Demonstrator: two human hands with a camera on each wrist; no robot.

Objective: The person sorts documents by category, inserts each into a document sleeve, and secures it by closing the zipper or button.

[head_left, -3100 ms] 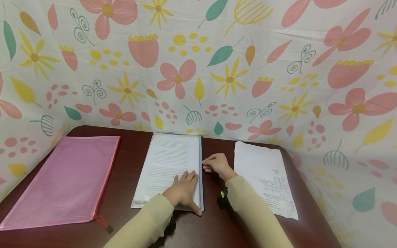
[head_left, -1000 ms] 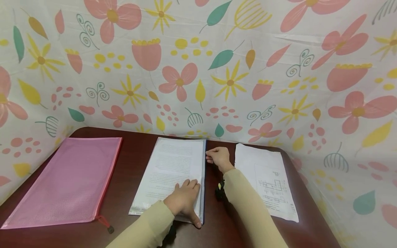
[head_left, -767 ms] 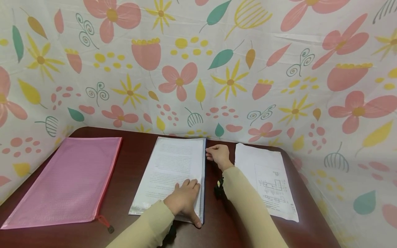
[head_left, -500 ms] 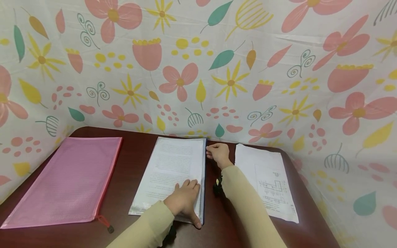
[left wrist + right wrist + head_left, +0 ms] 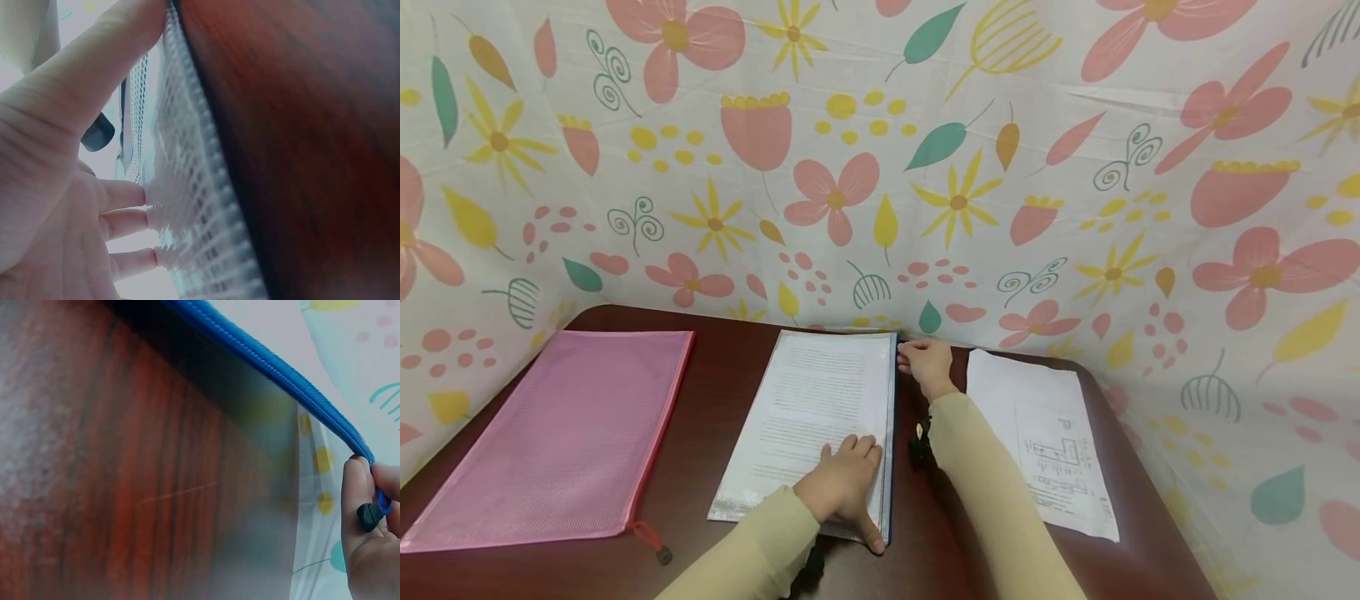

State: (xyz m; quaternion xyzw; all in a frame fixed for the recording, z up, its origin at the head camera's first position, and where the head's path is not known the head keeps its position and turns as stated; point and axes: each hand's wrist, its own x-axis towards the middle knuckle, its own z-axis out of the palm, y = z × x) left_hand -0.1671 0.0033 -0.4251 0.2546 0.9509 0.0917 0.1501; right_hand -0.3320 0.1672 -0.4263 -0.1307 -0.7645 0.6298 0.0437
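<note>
A clear mesh zip pouch (image 5: 805,392) with printed paper inside lies flat in mid-table. My left hand (image 5: 844,482) rests on its near right part, fingers spread; the thumb reaches the near right corner. In the left wrist view the fingertips (image 5: 140,259) touch the mesh. At the far right corner my right hand (image 5: 927,365) pinches the zipper's end. The right wrist view shows the blue zipper (image 5: 269,365) running up to the thumb and finger, its teeth joined along the visible stretch. A blue cord with a dark toggle (image 5: 370,516) hangs by that hand.
A pink mesh zip pouch (image 5: 565,433) with a red zipper and pull cord (image 5: 651,540) lies at the left. To the right is a white paper sheet (image 5: 1037,417) with a printed drawing. A flower-patterned cloth (image 5: 880,167) stands behind the dark wooden table (image 5: 917,533).
My right hand has slid away from me along the pouch's right edge to the far corner. The left hand stays spread on the pouch, which sits slightly differently in view than at first.
</note>
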